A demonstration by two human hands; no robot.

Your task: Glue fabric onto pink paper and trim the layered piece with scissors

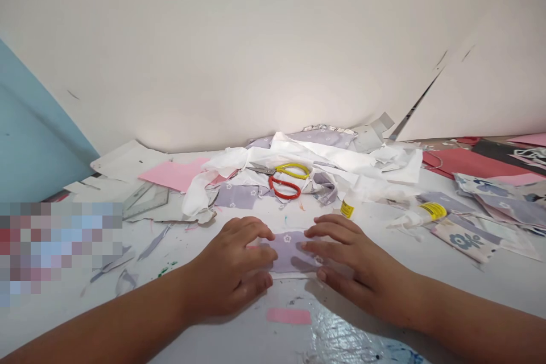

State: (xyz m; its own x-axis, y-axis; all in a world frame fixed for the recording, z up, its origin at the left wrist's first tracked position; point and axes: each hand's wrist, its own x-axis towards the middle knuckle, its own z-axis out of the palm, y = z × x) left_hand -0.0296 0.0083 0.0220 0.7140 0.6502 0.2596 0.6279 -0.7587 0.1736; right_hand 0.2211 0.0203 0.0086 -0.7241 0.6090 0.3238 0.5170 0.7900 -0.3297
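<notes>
A small lilac fabric piece with white flowers (290,253) lies on the white table (273,301) directly in front of me, folded or laid over a paler backing. My left hand (230,264) holds its left side down with curled fingertips. My right hand (352,256) presses on its right side, and the fingers of both hands nearly meet above it. Just below the fabric, a pink paper strip (289,316) lies on the table, touched by neither hand. Part of the fabric is hidden under my fingers.
Beyond the hands lie white fabric scraps (260,159), scissors with yellow and red handles (285,179), and a pink paper sheet (173,173). Glue bottles (433,213) and floral fabric pieces (464,239) lie to the right. A white wall (273,40) rises behind the table.
</notes>
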